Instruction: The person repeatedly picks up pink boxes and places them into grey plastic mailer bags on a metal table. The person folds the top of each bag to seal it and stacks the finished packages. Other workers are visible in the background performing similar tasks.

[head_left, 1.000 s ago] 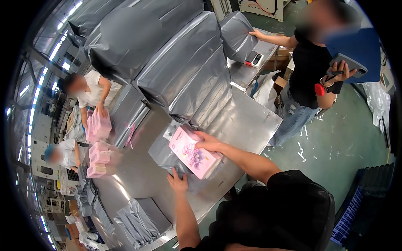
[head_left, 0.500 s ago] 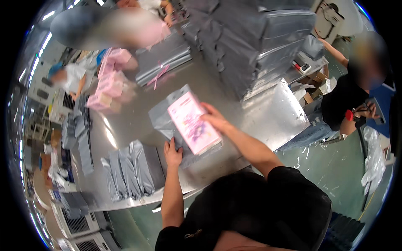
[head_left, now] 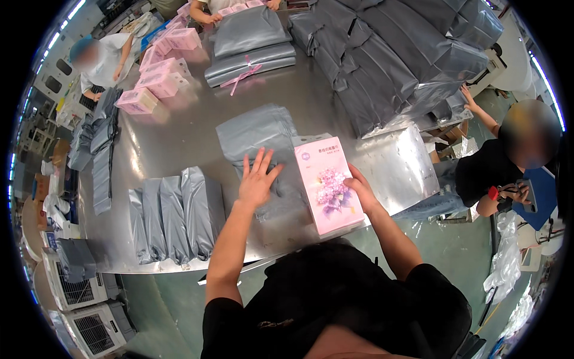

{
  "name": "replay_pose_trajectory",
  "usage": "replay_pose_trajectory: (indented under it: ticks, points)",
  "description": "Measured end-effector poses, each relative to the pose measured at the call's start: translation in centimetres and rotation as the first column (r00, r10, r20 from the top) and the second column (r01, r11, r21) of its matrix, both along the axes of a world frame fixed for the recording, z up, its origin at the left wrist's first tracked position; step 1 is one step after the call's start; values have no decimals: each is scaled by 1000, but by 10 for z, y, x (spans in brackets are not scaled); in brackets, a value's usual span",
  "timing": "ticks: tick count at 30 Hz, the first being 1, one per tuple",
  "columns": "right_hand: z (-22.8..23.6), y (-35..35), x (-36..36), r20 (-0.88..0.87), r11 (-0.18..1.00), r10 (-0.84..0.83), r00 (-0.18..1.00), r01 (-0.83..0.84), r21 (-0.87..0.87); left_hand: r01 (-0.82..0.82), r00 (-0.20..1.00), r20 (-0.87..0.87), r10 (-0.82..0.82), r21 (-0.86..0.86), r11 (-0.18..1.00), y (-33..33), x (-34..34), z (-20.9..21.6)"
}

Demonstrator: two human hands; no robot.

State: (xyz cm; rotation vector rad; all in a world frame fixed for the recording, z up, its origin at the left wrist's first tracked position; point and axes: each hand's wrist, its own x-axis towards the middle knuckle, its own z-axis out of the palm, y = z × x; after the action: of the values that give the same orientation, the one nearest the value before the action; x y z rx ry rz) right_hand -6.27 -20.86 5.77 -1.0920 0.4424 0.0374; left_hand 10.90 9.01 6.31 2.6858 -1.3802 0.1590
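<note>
A pink tissue pack (head_left: 327, 185) with a printed flower bunch is in my right hand (head_left: 363, 190), which grips its right edge close to the table's front edge. My left hand (head_left: 258, 179) lies with fingers spread on a flat grey plastic mailing bag (head_left: 254, 128). The pack's left side is next to the bag's right side. To the left of my left forearm, several filled grey bags (head_left: 200, 209) stand in a row.
Pink packs (head_left: 160, 81) line the far left of the metal table (head_left: 179, 140). Flat grey bags (head_left: 251, 36) with a pink ribbon (head_left: 242, 78) lie at the far side. A tall pile of filled bags (head_left: 382, 66) stands far right. Co-workers stand around; one at right holds a phone (head_left: 530, 197).
The tissue pack has moved right and toward me, off the grey bag's middle. My left hand has moved up onto the bag and spread its fingers. The view has shifted.
</note>
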Motion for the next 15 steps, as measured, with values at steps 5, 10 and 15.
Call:
replay_pose_trajectory:
  ticks: [5,10,15]
  points:
    - [-3,-3,-12,49,986,7,999,-15,163,-31,999,-32,35,112,993,22,-19,-8]
    - [-11,-3,-33,48,927,-60,997,37,374,-107,993,47,106,28,994,37,-41,-35]
    - [-14,-3,-44,79,898,-30,996,-8,440,-102,977,-207,49,-256,961,33,-64,-38]
